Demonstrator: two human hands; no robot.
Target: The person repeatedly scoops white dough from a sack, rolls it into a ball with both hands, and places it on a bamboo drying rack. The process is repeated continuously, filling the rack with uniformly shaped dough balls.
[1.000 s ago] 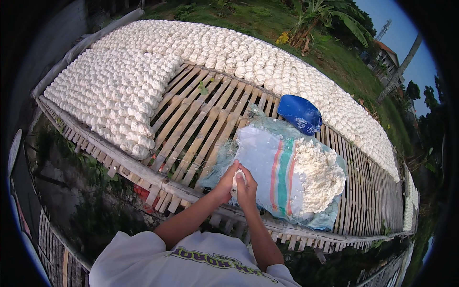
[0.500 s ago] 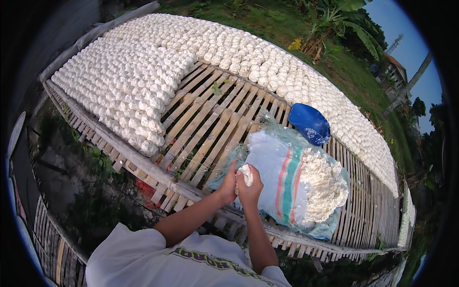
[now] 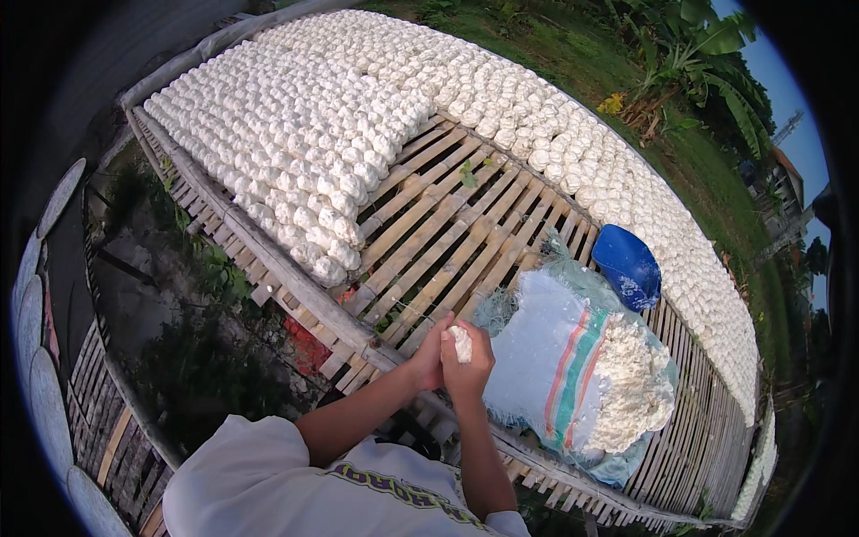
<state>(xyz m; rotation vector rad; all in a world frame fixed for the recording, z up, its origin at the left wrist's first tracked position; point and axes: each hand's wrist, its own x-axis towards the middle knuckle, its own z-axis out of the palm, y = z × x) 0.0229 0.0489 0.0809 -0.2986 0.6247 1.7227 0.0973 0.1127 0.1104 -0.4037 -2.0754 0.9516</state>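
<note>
The shirt is nearest, on the near side of the sack. Just left of the sack, the left hand and the right hand are clasped together around a white lump, part of which shows between them. The fingers of both hands close narrowly on it; some left fingers are hidden behind the right hand, so I cannot tell how far those bend.

The sack, pale with red and green stripes, lies on the slats. White mash is heaped on its right end. Just beyond the sack's far right corner sits a blue scoop, tilted, with white smears.

Left of the sack, well apart, white balls stand in tight rows; more run in a band beyond it. Farther past the sack are grass and a leafy plant.
</note>
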